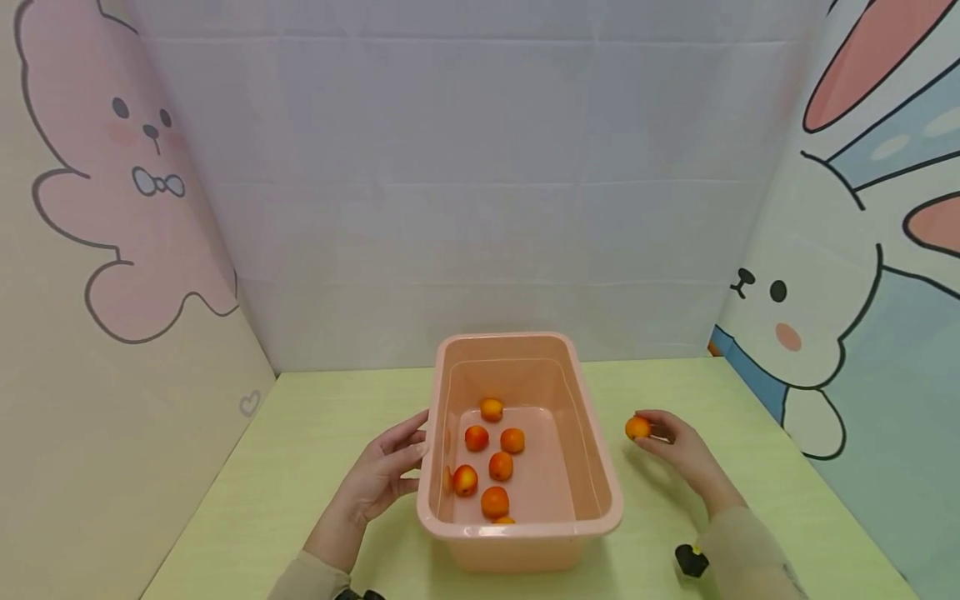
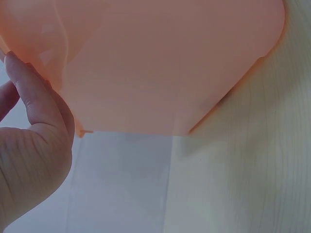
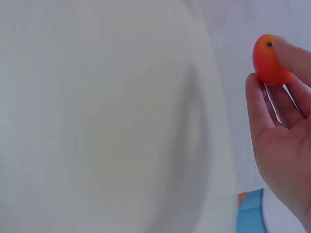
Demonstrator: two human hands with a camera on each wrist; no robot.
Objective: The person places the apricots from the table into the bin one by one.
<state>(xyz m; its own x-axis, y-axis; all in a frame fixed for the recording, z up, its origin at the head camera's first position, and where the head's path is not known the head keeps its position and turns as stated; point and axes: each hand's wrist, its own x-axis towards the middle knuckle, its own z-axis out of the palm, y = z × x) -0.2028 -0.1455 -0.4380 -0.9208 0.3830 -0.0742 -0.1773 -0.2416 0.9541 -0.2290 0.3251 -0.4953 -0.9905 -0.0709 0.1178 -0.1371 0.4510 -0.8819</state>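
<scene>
Seven little orange fruits sit in the pink tub on the desk. Right hand fingers pinch another fruit just right of the tub; left hand rests flat against its left wall, fingers relaxed.

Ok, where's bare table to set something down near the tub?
Bare table lies left of the tub, beyond the left hand, and behind the right hand, which holds a fruit. The tub floor is crowded with fruits; a black object sits front right.
</scene>
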